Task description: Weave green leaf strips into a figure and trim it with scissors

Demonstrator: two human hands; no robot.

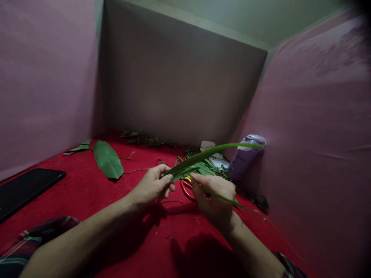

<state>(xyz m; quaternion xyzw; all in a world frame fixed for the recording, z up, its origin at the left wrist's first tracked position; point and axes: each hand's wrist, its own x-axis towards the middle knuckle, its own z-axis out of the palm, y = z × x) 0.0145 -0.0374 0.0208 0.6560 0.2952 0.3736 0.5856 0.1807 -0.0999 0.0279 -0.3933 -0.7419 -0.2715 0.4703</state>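
Long leaf blade (208, 153): one, held above the red cloth (87, 193), tip toward 2 o'clock. Judged light, limp and tear-prone; best gripped near the base. Left hand (152, 186) pinches its near end. Right hand (215, 197) has its fingers closed on one narrow strip (228, 200). One broad leaf (108, 159) lies at 10 o'clock, one pair of scissors (185, 190) beneath the hands.

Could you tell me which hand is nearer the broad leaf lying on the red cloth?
Left. The left hand, pinching a long leaf blade, sits just right of the broad leaf; the right hand is farther right.
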